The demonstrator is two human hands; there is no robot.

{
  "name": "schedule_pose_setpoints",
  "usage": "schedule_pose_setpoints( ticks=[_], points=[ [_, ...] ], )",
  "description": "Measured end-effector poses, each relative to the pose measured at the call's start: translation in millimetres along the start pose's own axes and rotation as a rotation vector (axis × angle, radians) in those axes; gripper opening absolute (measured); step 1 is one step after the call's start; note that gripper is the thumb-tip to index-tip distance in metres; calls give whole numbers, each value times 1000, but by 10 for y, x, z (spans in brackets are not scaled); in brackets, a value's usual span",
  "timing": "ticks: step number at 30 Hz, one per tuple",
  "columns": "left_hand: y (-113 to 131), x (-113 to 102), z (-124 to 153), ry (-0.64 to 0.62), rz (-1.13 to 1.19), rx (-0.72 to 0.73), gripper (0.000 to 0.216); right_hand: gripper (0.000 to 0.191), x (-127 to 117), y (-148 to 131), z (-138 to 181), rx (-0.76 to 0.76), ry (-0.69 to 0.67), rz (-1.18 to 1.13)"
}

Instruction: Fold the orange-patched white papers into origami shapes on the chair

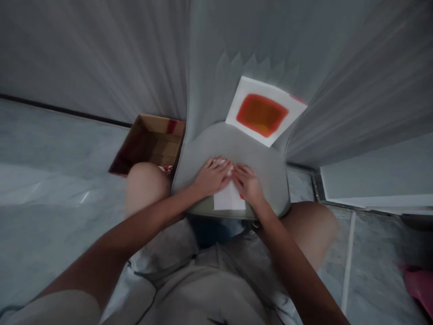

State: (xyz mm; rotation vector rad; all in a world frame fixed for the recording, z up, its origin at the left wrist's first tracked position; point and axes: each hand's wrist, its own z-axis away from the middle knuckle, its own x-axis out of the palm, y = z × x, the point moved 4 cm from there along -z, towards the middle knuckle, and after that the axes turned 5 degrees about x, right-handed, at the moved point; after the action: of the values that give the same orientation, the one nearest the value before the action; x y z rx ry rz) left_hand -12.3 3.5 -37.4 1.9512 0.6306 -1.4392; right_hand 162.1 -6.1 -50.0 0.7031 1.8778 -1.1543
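Note:
A small white sheet of paper [225, 198] lies on the grey seat of a chair [199, 153] between my knees. My left hand [214, 176] rests flat over the paper's upper left part, fingers stretched out. From the other side my right hand [248, 180] has its bent fingers closed on the paper's upper right part. The fingertips of both hands nearly meet, and they hide the top of the sheet. A bit of orange shows at its right edge, beside my right hand.
A white square booklet or packet with an orange-red panel [262, 115] leans at the chair's back. An open cardboard box [162, 144] stands on the floor to the left. Grey curtains [101, 54] hang behind. Something pink [419, 284] is at the lower right.

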Motion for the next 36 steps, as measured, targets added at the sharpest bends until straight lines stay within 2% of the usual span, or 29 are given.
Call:
schedule_pose_setpoints(
  ticks=[6, 13, 19, 26, 29, 32, 36],
  points=[
    [-15, 24, 17, -24, 12, 17, 76, 45, -92, -25, 214, 35, -44, 97],
    [-4, 19, 17, -49, 1, -3, 80, 48, -136, -103, 343, 37, -13, 233],
    [21, -2, 28, -61, -14, -9, 77, 48, -82, -98, 338, 25, 24, 191],
    [34, -86, -7, -68, -66, 11, 60, 49, -55, -146, 319, 6, 28, 177],
    [41, -157, -36, -80, -84, 73, 57, 45, -80, -202, 294, 7, 48, 199],
    [68, -201, -56, -89, -87, 194, 57, 45, -96, -240, 266, 43, 59, 191],
    [81, -129, -38, -137, -76, 282, 56, 41, -113, -250, 251, 48, 78, 159]
  ],
)
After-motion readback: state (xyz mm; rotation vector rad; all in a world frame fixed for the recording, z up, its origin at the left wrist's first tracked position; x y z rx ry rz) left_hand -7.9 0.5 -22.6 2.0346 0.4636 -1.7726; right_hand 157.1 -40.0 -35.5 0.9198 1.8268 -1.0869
